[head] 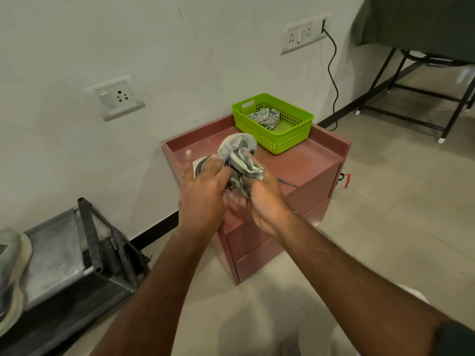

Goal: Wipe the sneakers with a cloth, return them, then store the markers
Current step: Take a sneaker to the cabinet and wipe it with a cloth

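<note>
A sneaker (200, 164), white with dark trim, lies on the red cabinet top (308, 160) and is mostly hidden under my hands. My left hand (203, 194) holds it from above, thumb spread to the left and fingers across it. My right hand (266, 204) grips a bunched grey checked cloth (240, 154) that lies over the sneaker's far end. A dark lace (289, 184) trails out to the right. A second, pale sneaker (11, 278) sits on the metal shoe rack (59, 255) at the far left.
A green plastic basket (290, 141) holding another checked cloth (264, 118) stands at the cabinet's back right. The cabinet has a raised rim and drawers below. A black cable (332, 73) hangs down the wall. A folding table's legs (411, 91) stand at the right.
</note>
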Demonstrator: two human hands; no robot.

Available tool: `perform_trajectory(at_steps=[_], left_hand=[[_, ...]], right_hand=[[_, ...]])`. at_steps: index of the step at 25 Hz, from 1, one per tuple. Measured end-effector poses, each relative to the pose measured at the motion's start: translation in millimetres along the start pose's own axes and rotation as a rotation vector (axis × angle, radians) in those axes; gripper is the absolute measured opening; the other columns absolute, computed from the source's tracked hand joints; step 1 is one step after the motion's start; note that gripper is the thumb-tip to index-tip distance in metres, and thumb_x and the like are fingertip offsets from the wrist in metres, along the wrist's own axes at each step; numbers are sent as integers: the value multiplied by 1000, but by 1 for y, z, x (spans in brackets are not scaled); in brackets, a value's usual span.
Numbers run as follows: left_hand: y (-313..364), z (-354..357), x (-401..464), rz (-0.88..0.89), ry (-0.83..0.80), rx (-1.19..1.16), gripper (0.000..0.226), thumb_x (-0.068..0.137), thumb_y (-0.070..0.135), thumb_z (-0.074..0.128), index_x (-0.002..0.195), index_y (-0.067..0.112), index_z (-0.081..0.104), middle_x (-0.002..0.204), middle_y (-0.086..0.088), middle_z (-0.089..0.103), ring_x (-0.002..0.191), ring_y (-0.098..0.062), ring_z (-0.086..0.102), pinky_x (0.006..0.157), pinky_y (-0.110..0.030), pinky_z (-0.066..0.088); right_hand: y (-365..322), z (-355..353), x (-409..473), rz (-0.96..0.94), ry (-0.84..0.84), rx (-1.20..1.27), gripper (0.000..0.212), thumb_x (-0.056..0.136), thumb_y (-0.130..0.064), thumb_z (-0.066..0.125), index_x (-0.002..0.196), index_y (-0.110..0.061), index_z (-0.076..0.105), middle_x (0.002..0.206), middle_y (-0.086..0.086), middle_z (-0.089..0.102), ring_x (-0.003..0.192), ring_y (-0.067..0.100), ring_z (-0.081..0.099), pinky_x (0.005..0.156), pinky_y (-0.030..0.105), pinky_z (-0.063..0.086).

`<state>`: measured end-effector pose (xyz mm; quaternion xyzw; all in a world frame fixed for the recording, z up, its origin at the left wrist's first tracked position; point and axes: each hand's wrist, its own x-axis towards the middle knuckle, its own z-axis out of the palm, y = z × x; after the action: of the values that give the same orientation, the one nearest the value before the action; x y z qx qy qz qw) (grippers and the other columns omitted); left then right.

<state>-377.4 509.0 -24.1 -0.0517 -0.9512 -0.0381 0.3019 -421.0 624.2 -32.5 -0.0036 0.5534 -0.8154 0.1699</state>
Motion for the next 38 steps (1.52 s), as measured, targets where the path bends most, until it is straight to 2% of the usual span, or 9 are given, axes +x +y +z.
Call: perform_trajectory(at_steps=[4, 10, 15, 22, 25, 29, 33, 35, 38], left_hand=[[7, 9, -13, 132, -218, -88, 42, 81, 25, 46, 116, 18, 70, 129, -9, 67, 129, -22, 57, 121, -57, 14], [-9, 12, -19, -5, -278, -280, 89, 69, 37, 87, 146, 22, 46, 164, -1, 24, 153, -11, 11, 123, -53, 2], [-23, 3, -13, -173, -196, -542, 66, 71, 10, 88, 132, 14, 63, 154, 1, 43, 139, -8, 40, 114, -42, 40], [-24, 19, -14, -196, -336, -490, 76, 72, 17, 88, 141, 23, 56, 151, 1, 47, 138, -9, 43, 115, -41, 40], [-23, 23, -12, -183, -308, -467, 72, 72, 19, 88, 138, 20, 59, 146, 0, 52, 134, -12, 49, 114, -35, 39], [-24, 25, -12, -217, -276, -506, 69, 74, 16, 87, 137, 20, 60, 147, 4, 49, 128, -1, 45, 111, -23, 35], [-21, 28, -17, -239, -262, -524, 67, 76, 16, 85, 138, 23, 59, 146, -1, 51, 131, -5, 48, 111, -23, 36], [-22, 27, -17, -242, -237, -523, 66, 77, 16, 85, 138, 22, 59, 144, 0, 53, 129, -6, 51, 110, -24, 40], [-20, 24, -16, -278, -189, -559, 63, 78, 14, 83, 137, 18, 60, 142, 1, 55, 124, -6, 53, 108, -30, 45]], right_hand=[[-11, -28, 10, 170, 52, -270, 41, 99, -7, 43, 120, -30, 69, 98, 1, 78, 82, 18, 71, 72, 37, 57], [-22, -61, 10, 241, -21, -458, 35, 101, -10, 42, 114, -26, 70, 101, 3, 79, 92, 22, 76, 85, 45, 61], [-22, -63, 14, 278, -23, -515, 30, 99, -7, 43, 107, -16, 70, 102, 8, 78, 82, 20, 76, 83, 44, 62], [-26, -64, 10, 293, 10, -627, 23, 92, -2, 47, 100, -6, 69, 96, 17, 76, 84, 33, 76, 76, 49, 63], [-30, -75, 17, 171, 236, -676, 20, 88, -8, 48, 93, -8, 68, 88, 13, 73, 74, 30, 72, 67, 44, 63], [-22, -78, 37, -223, 309, -783, 41, 88, -3, 49, 121, -19, 69, 107, -1, 73, 101, 22, 67, 79, 33, 56], [9, -53, 49, -282, -35, -971, 72, 91, 10, 44, 156, -21, 34, 165, -1, 24, 153, 17, 21, 121, 27, 19], [12, -42, 43, -277, -121, -1108, 69, 93, 3, 45, 156, -24, 35, 163, 1, 31, 149, 21, 31, 112, 20, 29], [6, -49, 24, -218, -104, -1119, 56, 94, -5, 51, 144, -31, 53, 134, 8, 64, 108, 24, 65, 64, 14, 45]])
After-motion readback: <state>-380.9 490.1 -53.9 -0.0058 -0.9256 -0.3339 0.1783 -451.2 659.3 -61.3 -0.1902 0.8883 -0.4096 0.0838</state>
